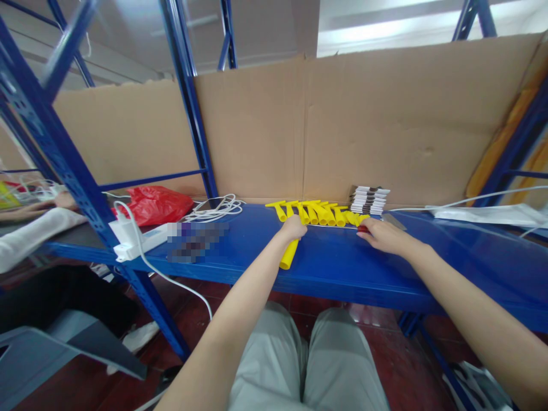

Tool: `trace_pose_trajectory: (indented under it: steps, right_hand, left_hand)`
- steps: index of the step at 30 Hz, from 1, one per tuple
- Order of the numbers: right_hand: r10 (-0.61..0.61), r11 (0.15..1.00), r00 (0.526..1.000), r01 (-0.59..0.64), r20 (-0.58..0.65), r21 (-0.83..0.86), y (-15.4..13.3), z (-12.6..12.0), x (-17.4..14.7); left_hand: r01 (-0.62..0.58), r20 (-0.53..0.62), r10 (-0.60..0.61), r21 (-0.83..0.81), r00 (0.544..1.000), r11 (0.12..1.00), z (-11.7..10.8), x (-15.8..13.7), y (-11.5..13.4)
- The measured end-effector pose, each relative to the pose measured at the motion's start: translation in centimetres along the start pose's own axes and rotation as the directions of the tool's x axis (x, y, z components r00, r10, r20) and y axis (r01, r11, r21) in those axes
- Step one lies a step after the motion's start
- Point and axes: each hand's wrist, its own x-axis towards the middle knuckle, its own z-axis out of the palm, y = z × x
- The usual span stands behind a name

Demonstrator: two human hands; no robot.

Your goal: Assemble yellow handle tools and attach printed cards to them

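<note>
Left grip (294, 227): closed round yellow tube (289, 256) | right grip (382, 235): closed on red handle (362, 229) | white stack (370, 200): any print unreadable

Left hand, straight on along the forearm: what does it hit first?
Probably the row of yellow pieces just beyond the left hand; depth is unclear, so it may already touch them. Cardboard stands behind.
</note>
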Motion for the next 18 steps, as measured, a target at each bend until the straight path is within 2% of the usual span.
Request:
trace_pose_trajectory:
  steps: [3,8,13,18]
  right_hand:
    - [-0.022,1.000,1.000,0.022,-0.008,0.019,0.2,0.1,0.1]
    - [-0.022,0.996,0.998,0.017,-0.052,-0.090,-0.1,-0.5,-0.2]
    - [0.071,0.981,0.995,-0.083,-0.077,-0.176,-0.6,-1.0,-0.5]
    - [0.078,0.994,0.996,-0.082,-0.051,-0.070,-0.4,-0.4,-0.3]
  left_hand:
    - [-0.007,0.001,0.007,0.004,1.000,1.000,-0.1,0.0,0.0]
    - [-0.015,-0.010,0.015,0.015,1.000,1.000,-0.1,0.0,0.0]
    - [-0.004,-0.004,0.004,-0.007,1.000,1.000,0.0,0.1,0.0]
    - [-0.007,0.004,0.007,0.001,1.000,1.000,0.1,0.2,-0.1]
